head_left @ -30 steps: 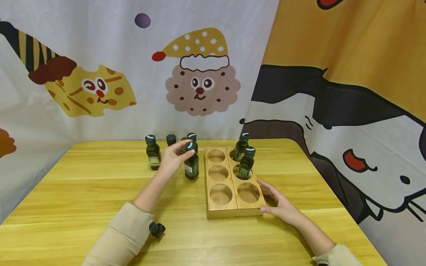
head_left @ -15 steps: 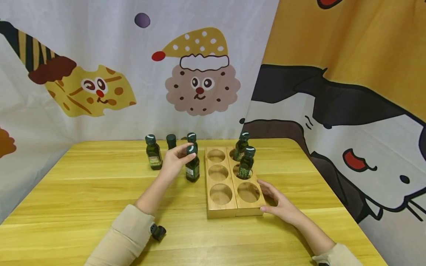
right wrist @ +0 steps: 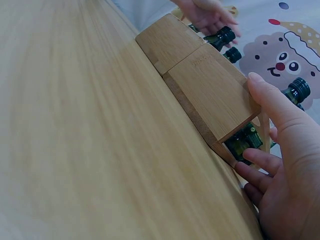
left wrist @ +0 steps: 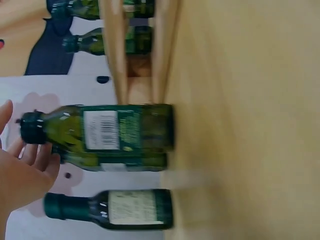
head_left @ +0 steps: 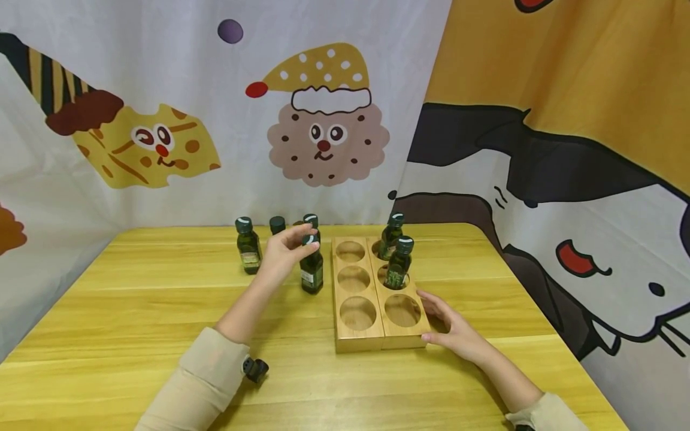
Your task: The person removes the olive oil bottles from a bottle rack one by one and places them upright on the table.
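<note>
My left hand (head_left: 280, 254) is at the green cap of a small dark-green glass bottle (head_left: 311, 274) standing left of the wooden rack. Its fingers are spread about the cap; in the left wrist view, thumb and fingers of that hand (left wrist: 25, 175) stand apart around the bottle neck (left wrist: 52, 127). My right hand (head_left: 453, 332) grips the near right corner of the wooden rack (head_left: 358, 345), thumb on the front face and fingers along the open side (right wrist: 262, 170). Two bottles stand in the rack's right row, a far one (head_left: 392, 236) and a middle one (head_left: 399, 263).
Behind my left hand stand more bottles: a left one (head_left: 248, 245), a narrow-capped one (head_left: 277, 225) partly hidden, and another (head_left: 311, 221). A cartoon-printed curtain (head_left: 188, 72) hangs along the back of the wooden table (head_left: 135, 287).
The bottle at my left hand has shifted slightly right and nearer. My left fingers have since spread and lifted a little from its cap. The right hand and rack stay put.
</note>
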The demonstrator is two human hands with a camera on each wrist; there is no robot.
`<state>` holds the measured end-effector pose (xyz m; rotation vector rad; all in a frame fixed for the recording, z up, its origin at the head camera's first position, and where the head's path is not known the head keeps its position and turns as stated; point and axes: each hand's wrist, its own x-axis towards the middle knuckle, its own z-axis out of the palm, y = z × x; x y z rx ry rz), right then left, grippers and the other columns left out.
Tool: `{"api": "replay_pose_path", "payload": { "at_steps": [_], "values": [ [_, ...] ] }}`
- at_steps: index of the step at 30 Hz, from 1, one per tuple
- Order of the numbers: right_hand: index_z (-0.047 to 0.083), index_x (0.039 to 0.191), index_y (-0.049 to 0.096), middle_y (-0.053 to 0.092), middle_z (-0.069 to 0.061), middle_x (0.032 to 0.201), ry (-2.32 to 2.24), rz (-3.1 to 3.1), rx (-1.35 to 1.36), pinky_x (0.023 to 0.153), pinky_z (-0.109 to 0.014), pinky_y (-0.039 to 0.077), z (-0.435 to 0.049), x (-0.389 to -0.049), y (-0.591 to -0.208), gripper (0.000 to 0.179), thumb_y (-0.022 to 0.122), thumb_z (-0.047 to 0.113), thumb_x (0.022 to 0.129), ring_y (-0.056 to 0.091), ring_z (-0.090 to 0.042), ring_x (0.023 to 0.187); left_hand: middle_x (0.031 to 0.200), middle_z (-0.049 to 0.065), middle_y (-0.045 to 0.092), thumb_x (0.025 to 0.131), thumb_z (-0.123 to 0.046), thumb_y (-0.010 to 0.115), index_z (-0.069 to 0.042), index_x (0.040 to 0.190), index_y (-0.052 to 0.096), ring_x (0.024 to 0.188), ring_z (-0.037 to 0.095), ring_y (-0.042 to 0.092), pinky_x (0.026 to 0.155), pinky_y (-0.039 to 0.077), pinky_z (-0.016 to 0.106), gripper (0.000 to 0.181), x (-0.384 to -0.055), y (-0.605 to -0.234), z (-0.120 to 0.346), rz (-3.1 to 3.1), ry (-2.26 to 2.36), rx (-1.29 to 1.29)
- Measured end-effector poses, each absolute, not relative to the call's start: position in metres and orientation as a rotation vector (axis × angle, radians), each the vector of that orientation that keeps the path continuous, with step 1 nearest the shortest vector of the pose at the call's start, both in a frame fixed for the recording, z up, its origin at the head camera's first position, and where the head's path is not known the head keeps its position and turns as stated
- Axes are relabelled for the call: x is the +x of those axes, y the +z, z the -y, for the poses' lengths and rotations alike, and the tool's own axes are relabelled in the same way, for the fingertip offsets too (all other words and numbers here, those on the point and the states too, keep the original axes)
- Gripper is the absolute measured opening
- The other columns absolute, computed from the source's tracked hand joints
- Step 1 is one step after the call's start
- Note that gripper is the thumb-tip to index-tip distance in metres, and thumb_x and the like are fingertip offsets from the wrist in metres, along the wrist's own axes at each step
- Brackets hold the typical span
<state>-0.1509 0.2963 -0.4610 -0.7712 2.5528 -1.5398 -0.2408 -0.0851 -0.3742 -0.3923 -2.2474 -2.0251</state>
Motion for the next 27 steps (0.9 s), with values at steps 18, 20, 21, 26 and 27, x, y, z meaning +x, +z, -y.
{"api": "replay_pose_path", "payload": {
  "at_steps": [18, 20, 21, 26, 27],
  "values": [
    [0.017, 0.151, 0.029, 0.045, -0.015, 0.141, -1.535, -2.549, -0.756, 0.102, -0.03, 0.035, -0.296, -0.149, -0.461, 0.078, 0.071, 0.005, 0.086, 0.044, -0.032, 0.124, 0.12, 0.007, 0.064, 0.084, -0.015, 0.076, -0.009, 0.129, 0.06, 0.111, 0.023, 0.058, 0.095, 0.046, 0.034, 0.048, -0.204, -0.335, 0.014, 2.04, -2.051, -0.665],
    [0.017, 0.151, 0.029, 0.045, -0.015, 0.14, -1.536, -2.551, -0.756, 0.102, -0.031, 0.035, -0.296, -0.149, -0.461, 0.078, 0.071, 0.006, 0.086, 0.044, -0.033, 0.124, 0.119, 0.004, 0.065, 0.084, -0.017, 0.076, -0.01, 0.129, 0.06, 0.11, 0.02, 0.059, 0.095, 0.046, 0.035, 0.048, -0.201, -0.335, 0.004, 2.043, -2.069, -0.684],
    [0.017, 0.151, 0.029, 0.046, -0.016, 0.14, -1.538, -2.551, -0.755, 0.102, -0.031, 0.035, -0.296, -0.149, -0.461, 0.078, 0.071, 0.006, 0.086, 0.044, -0.034, 0.124, 0.119, 0.004, 0.065, 0.084, -0.017, 0.076, -0.01, 0.129, 0.06, 0.11, 0.019, 0.059, 0.095, 0.046, 0.036, 0.048, -0.2, -0.336, -0.002, 2.049, -2.069, -0.689],
    [0.016, 0.151, 0.028, 0.046, -0.017, 0.14, -1.536, -2.544, -0.766, 0.102, -0.032, 0.036, -0.296, -0.15, -0.461, 0.078, 0.071, 0.005, 0.086, 0.044, -0.036, 0.123, 0.119, -0.001, 0.065, 0.085, -0.02, 0.076, -0.012, 0.129, 0.061, 0.114, 0.015, 0.056, 0.098, 0.043, 0.04, 0.048, -0.196, -0.343, -0.028, 2.09, -2.075, -0.662],
    [0.016, 0.151, 0.028, 0.046, -0.016, 0.14, -1.537, -2.543, -0.765, 0.102, -0.031, 0.036, -0.296, -0.15, -0.461, 0.078, 0.071, 0.005, 0.086, 0.044, -0.036, 0.123, 0.12, -0.002, 0.065, 0.085, -0.02, 0.076, -0.012, 0.129, 0.061, 0.115, 0.015, 0.054, 0.098, 0.042, 0.04, 0.048, -0.196, -0.345, -0.033, 2.096, -2.08, -0.655]
  ]
}}
